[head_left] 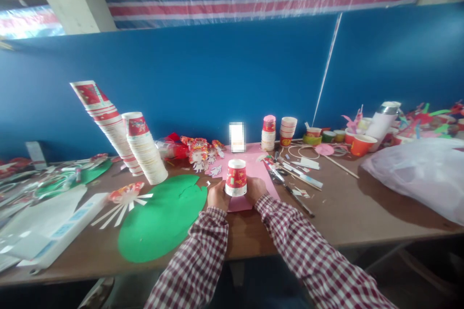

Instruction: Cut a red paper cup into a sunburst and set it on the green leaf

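A red and white paper cup is held upside down in front of me, its closed white end up. On its left side my left hand is closed around it, fingers partly hidden behind the cup. From the other side my right hand grips the same cup, its fingertips also hidden. Beneath and behind the cup lies a pink sheet of paper on the brown table. Left of my left hand is a large green paper shape.
Two tall leaning cup stacks rise at left; shorter cup stacks stand at the back. Pens and scraps lie to the right, near a white plastic bag. A blue partition closes off the table's back.
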{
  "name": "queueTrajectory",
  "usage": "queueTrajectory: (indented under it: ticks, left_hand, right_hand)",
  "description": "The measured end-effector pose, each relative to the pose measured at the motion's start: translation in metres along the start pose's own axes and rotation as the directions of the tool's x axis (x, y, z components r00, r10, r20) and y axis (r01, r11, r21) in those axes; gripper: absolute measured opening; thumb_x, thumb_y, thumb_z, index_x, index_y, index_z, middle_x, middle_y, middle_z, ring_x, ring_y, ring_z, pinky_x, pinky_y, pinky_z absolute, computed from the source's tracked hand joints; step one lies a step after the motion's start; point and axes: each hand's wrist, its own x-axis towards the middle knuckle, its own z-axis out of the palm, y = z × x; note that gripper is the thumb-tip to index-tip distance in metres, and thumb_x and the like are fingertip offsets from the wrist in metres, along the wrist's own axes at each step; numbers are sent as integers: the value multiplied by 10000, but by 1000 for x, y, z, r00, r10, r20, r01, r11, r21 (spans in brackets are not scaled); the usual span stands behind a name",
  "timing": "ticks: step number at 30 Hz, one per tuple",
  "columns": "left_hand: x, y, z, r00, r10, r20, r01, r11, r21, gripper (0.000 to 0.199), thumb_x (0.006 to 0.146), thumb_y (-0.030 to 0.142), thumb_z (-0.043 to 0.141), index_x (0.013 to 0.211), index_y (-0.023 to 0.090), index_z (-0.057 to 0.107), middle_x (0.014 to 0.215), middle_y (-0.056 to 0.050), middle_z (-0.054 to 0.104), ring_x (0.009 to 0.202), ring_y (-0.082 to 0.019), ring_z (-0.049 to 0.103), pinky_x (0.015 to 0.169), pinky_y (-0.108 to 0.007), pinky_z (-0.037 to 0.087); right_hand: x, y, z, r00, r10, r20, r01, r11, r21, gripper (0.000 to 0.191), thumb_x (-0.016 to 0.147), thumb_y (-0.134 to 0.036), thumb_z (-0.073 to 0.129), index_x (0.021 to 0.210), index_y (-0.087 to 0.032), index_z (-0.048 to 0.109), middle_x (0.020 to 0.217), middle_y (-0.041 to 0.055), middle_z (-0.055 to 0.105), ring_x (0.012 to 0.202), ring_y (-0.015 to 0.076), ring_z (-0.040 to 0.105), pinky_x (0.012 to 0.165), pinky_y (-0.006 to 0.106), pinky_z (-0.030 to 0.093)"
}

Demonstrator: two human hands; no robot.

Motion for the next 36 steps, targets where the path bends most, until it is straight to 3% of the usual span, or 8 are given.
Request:
queueTrajectory:
  ticks: [15,36]
  left_hand:
    - [0,-4,3,1000,12,-18,-12,1000,19,181,705,281,522,732,155,648,640,-46,646,631,-162,593,562,-221,385]
    - [0,-4,4,999,2,-35,-2,1000,-7,210,692,307,554,645,140,673,591,-66,648,574,-167,584,530,-237,385]
  right_hand:
    - [3,7,11,999,-36,-31,36,999,16,227,807,-279,469,935,-182,631,816,92,696,750,206,641,580,235,382]
    - [1,1,5,999,-30,-30,30,999,19,239,831,-298,463,940,-184,642,821,89,697,760,207,639,583,236,365]
